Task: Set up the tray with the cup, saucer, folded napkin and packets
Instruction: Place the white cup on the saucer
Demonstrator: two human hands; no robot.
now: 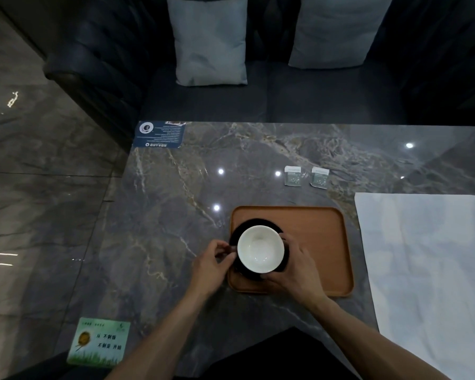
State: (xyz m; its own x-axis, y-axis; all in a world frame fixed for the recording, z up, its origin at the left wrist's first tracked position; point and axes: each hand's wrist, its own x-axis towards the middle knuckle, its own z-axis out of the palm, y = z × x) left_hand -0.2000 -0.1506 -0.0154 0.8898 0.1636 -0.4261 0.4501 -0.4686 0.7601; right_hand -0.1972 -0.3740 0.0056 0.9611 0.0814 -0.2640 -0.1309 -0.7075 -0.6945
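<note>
White cup [260, 248] between left grip [214, 260] and right grip [293, 266].

A dark grey marble tabletop [176, 204] with pale gold veins mirrors small round ceiling lights. Beyond its far edge stands a dark upholstered sofa [299, 97] bearing two pale grey cushions [210, 41]. Left of the tabletop lies a glossy grey stone-tile floor [39, 165], streaked with reflected light.

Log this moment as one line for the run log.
cup on saucer on tray | left hand pinches handle | right hand grips cup | packets, napkin off tray
</note>
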